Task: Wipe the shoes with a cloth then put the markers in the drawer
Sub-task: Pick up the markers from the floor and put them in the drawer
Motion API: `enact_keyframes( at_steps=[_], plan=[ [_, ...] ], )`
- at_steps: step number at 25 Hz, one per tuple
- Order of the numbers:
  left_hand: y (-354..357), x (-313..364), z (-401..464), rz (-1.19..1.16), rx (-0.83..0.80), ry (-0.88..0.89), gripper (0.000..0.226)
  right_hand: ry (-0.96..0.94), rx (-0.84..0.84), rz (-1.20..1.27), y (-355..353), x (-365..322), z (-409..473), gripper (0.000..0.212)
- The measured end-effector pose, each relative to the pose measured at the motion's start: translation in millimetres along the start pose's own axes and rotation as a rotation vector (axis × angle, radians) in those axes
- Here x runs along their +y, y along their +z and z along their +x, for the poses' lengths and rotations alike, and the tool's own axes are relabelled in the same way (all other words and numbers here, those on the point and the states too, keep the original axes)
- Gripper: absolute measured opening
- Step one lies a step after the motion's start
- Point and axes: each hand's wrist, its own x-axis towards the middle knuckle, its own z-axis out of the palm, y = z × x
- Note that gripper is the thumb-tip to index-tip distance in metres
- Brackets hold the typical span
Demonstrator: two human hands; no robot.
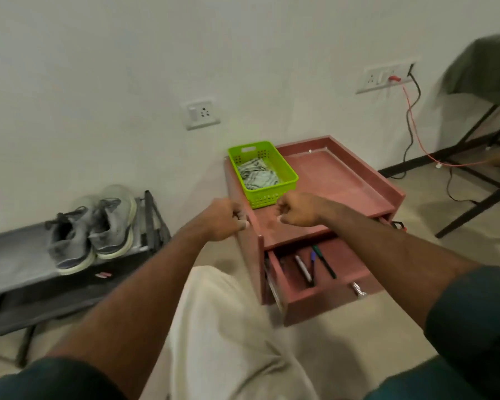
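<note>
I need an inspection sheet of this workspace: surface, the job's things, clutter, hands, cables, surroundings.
Surface: red cabinet top holds the green basket.
Job's things: cloth in basket; grey shoes on rack; markers in the open drawer.
Clutter: small pink item on rack.
Hands: left hand grips cabinet's edge; right hand curled above the top, holding nothing seen.
Cables: red and black cables hang from the wall socket.
Surroundings: white wall, folding table legs.

Plain white wall is seen at the far side, with two white socket plates fixed on it. Beige floor is laid below; black metal table legs far right.
</note>
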Motion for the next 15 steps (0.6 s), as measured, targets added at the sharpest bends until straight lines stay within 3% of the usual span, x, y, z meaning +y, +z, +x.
enact_keyframes(
  at_steps=[3, 8, 11, 15],
  plan=[
    [-75.9, -51.9, -62.4, 0.206, 0.133, -0.070, 0.013, -0.213, 0.149, -0.052, 4.0, -99.2, 15.4, 0.035],
    [-160.9, -178.2, -202.3, 0.488, 0.227, -0.384, 0.035, -0.563, 0.101, -0.214, 53.2, -273.2, 41.1, 0.062],
    [-167.9, -263.7, -299.4, 0.452, 0.215, -0.614, 0.047, -0.796, 0.103, -0.228, 111.4, -371.4, 56.8, 0.062],
    [-136.1, -364.7, -396.3, 0.459, 0.109, -0.756, 0.072, -1.001, 0.000, -0.360, 210.2, -475.8, 80.3, 0.067]
  ],
)
